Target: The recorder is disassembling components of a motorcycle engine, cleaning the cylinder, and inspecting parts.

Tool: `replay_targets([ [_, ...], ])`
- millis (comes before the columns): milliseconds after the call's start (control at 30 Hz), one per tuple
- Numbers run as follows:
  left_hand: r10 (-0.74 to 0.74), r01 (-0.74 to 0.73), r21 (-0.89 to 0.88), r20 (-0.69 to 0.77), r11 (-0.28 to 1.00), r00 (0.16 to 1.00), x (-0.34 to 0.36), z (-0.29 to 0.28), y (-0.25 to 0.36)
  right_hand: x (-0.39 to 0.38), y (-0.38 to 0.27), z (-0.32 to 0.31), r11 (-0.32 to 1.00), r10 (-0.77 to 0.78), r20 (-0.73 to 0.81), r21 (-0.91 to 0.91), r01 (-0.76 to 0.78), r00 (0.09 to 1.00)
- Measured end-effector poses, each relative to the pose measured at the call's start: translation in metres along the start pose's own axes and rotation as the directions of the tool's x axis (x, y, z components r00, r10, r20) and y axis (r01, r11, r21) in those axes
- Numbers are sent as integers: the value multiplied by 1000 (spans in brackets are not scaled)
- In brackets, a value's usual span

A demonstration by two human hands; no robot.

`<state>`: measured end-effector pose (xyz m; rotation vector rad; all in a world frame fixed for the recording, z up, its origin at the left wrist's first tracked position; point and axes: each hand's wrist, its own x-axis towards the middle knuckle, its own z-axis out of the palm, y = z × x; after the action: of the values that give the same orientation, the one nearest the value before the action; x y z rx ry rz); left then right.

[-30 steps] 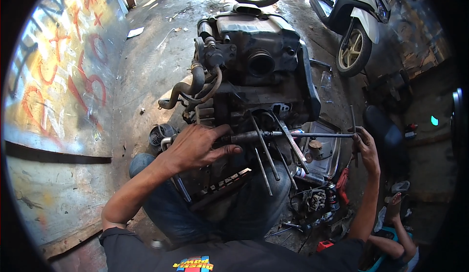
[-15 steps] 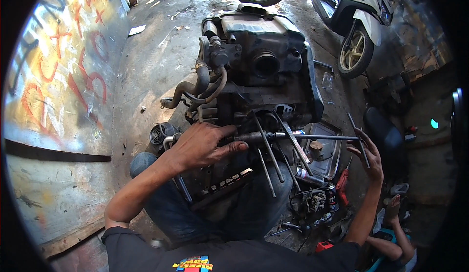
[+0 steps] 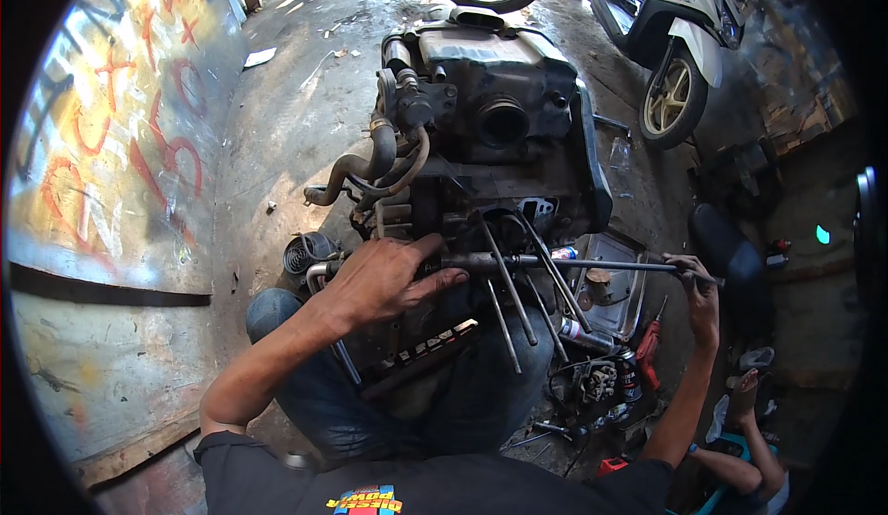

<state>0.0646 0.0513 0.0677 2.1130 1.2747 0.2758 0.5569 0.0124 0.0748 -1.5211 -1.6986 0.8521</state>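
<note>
My left hand (image 3: pixel 381 279) is closed around a dark metal cylinder (image 3: pixel 474 261), thumb along its near side. From its right end runs a long, thin T-handle wrench (image 3: pixel 610 263), held level. At the wrench's far right end, the fingers of my right hand (image 3: pixel 700 298) close on the crossbar. Several bare metal rods (image 3: pixel 507 293) point toward me across the wrench. Behind them lies a big, dirty engine (image 3: pixel 499 62) with a round opening and a bent hose (image 3: pixel 381 150). How the cylinder joins the engine is hidden by my left hand.
A metal tray (image 3: pixel 615 316) with a round part lies right of the engine. Beside it are spray cans (image 3: pixel 629 376), a red drill (image 3: pixel 649 353) and loose parts. A white scooter (image 3: pixel 689 43) stands far right. Another person's limbs (image 3: pixel 749 459) show at lower right. A painted wall (image 3: pixel 120 145) borders the left.
The wrench's crossbar has turned from nearly upright to lying almost in line with the shaft. My right hand has shifted slightly and its fingers have closed over it. My left hand stays put.
</note>
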Motion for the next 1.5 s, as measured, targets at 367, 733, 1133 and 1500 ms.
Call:
replay_targets([
  [367, 44, -45, -17, -41, 999, 998, 1, -7, 5, 22, 5, -2, 946, 323, -71, 61, -319, 944],
  [733, 75, -76, 44, 19, 996, 997, 1, -12, 4, -7, -8, -12, 960, 149, 26, 234, -151, 989],
  [1133, 142, -140, 62, -41, 988, 989, 2, -5, 1, -14, -16, -1, 886, -131, -25, -452, 106, 991],
  [1500, 193, -183, 230, -23, 956, 981, 2, 0, -2, 3, 64, -12, 994, 104, 56, -32, -102, 993],
])
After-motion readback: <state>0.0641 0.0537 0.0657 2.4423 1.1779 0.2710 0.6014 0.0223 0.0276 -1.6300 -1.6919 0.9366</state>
